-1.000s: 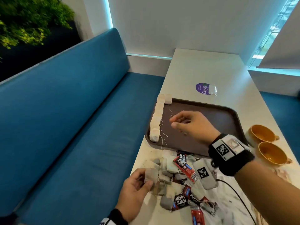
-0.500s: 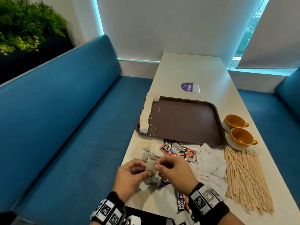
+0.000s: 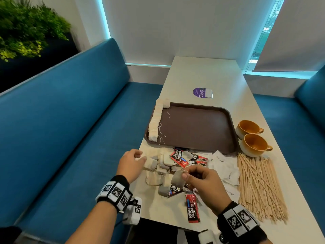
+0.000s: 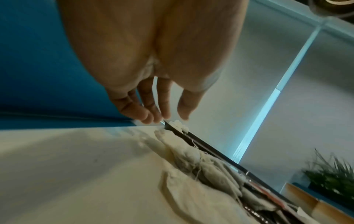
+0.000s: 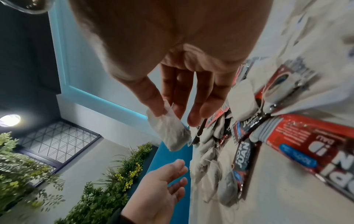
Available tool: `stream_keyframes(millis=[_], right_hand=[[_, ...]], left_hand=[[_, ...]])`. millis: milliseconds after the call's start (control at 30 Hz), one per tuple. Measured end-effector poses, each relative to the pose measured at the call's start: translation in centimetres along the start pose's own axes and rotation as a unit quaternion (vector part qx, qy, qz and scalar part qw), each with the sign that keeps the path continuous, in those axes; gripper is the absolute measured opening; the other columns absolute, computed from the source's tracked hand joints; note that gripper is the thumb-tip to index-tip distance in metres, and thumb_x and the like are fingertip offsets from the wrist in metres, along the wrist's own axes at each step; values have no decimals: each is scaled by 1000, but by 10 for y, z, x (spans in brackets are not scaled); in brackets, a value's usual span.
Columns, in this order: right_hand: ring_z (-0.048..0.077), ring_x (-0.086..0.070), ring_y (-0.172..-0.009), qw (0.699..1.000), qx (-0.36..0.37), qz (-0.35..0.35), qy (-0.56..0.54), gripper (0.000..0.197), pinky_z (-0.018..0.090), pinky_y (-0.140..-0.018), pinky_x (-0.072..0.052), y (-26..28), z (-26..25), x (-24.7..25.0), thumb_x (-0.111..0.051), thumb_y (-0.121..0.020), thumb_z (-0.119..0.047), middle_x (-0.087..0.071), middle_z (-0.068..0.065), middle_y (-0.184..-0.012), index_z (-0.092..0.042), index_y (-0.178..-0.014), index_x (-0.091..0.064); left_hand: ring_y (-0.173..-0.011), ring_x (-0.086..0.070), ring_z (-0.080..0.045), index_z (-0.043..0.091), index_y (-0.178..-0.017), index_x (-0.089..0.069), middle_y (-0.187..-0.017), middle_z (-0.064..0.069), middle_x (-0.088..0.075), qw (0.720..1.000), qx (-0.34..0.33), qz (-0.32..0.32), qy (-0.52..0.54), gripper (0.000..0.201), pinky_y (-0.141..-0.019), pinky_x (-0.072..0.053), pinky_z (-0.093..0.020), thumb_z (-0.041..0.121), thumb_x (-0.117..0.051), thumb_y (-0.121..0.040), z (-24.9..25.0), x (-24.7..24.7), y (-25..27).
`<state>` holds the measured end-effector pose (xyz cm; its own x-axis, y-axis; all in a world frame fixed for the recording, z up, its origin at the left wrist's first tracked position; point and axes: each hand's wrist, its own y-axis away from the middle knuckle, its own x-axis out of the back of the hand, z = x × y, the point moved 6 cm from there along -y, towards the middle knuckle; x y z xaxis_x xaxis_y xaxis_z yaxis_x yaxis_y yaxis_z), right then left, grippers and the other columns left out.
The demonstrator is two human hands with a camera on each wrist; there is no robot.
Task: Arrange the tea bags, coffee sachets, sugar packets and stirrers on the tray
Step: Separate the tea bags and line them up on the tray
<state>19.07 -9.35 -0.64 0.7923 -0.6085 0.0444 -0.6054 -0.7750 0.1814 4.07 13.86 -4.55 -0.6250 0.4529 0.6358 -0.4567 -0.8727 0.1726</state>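
one tea bag (image 3: 178,178) is being pinched at its top edge between the thumb and fingertips (image 5: 157,104) of the right hand (image 3: 204,186), so this grip is narrow and is being kept on the bag, which is hanging clear above the surface (image 3: 202,74). the left hand (image 3: 131,163) is being held open at the left edge of the surface, its fingers relaxed and spread, with nothing being held; whether its fingertips are touching the nearest bag cannot be told. a loose heap of tea bags (image 3: 159,164) is lying just beyond and between the two hands, mixed with red and black coffee sachets (image 3: 181,158), and one sachet (image 3: 192,207) is lying apart near the front edge. white sugar packets (image 3: 226,167) are being seen to the right of the heap, and beside them a spread of wooden stirrers (image 3: 258,184) is lying flat. beyond the heap a brown tray (image 3: 198,127) is resting on the surface, and a row of tea bags (image 3: 155,120) is standing along its left rim, their strings trailing onto the tray floor. two orange cups (image 3: 253,138) are sitting just right of the tray, touching each other. a purple round sticker (image 3: 201,92) is lying past the tray. a blue bench (image 3: 70,129) is running along the left side.
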Motion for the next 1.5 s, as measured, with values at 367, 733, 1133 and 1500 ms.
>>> stream_keyframes(millis=[367, 733, 1133, 1500], right_hand=[[12, -66, -69, 1000, -5, 15, 2, 4, 20, -61, -53, 2, 0, 13, -72, -90, -4, -74, 11, -83, -5, -87, -75], [18, -67, -70, 999, -26, 21, 27, 4, 32, -66, -56, -15, 6, 9, -74, -90, -10, -75, 11, -85, -8, -88, -75], [16, -65, -65, 998, -5, 16, 61, 8, 28, -60, -55, -96, -24, 1, -70, -95, -11, -75, 4, -76, -9, -91, -76], [20, -72, -84, 965, 100, 90, 224, 8, 42, -88, -58, -278, -64, 1, -69, -93, -26, -74, -5, -83, -26, -85, -71]], left_hand=[[-76, -60, -11, 20, -84, -67, -82, 5, -68, 998, -14, -51, -32, 12, -61, -43, -21, 15, -78, -84, 5, -17, 7], [-109, -66, -45, -6, -101, -55, -109, -29, -70, 837, 46, -137, 528, 21, -98, -52, -51, 4, -61, -83, -3, -5, 42], [-74, -65, -40, -3, -124, -49, -89, -29, -66, 837, 134, -109, 519, 21, -59, -57, -37, 3, -46, -104, -43, -33, 60], [-72, -65, -44, 0, -113, -56, -84, -36, -62, 877, -2, -142, 459, 32, -66, -54, -40, 11, -71, -88, -58, -46, 50]])
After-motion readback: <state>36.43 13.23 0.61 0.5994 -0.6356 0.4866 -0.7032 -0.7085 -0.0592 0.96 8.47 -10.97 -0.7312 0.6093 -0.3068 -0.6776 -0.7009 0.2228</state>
